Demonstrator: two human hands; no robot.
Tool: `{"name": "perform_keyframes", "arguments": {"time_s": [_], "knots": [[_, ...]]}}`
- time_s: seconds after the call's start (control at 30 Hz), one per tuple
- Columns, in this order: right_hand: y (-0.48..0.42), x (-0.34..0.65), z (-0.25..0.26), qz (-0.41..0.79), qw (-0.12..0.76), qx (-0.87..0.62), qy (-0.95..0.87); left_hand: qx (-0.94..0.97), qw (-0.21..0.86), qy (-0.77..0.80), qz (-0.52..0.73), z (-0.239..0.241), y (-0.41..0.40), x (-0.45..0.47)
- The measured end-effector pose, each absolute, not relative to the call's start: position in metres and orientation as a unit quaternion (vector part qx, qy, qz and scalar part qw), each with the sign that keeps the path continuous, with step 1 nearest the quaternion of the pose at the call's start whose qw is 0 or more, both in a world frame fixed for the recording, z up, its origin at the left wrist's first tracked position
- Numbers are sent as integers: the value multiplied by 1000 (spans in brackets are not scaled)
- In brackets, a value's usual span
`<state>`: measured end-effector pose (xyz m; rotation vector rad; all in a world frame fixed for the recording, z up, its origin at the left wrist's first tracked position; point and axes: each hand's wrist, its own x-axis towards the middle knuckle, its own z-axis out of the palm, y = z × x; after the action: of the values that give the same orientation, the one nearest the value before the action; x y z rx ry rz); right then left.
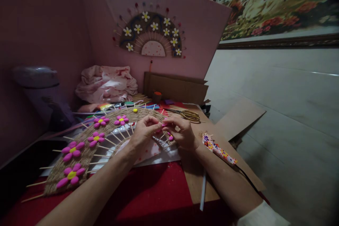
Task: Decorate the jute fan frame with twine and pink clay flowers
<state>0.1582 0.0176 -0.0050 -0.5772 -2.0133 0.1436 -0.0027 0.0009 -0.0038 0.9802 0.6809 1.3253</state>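
Observation:
My left hand (145, 130) and my right hand (182, 132) meet over the right part of a half-round fan (112, 118) wrapped in brown cord. Between my pinched fingertips is a small piece of pink clay (163, 125), held by both hands. Thin wooden sticks stick out along the fan's edges. Several pink flowers with yellow centres, such as the large flower (71, 175), sit on its left side. A lone yellow dot (135, 110) lies near the top of the arc. My hands hide much of the fan's right end.
Behind stand a bundle of pink cloth (106, 83) and folded cardboard (176, 88). Gold-handled scissors (189, 114) lie beyond my right hand. A floral-covered glue gun (218, 150) and a clear glue stick (203, 190) are at the right. A finished-looking fan (153, 28) hangs on the pink panel.

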Motion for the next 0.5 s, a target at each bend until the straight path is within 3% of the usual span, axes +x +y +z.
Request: {"name": "perform_keyframes", "arguments": {"time_s": [0.5], "knots": [[13, 155, -5, 85, 458, -253, -848, 464, 588, 302, 590, -8, 4, -3]]}}
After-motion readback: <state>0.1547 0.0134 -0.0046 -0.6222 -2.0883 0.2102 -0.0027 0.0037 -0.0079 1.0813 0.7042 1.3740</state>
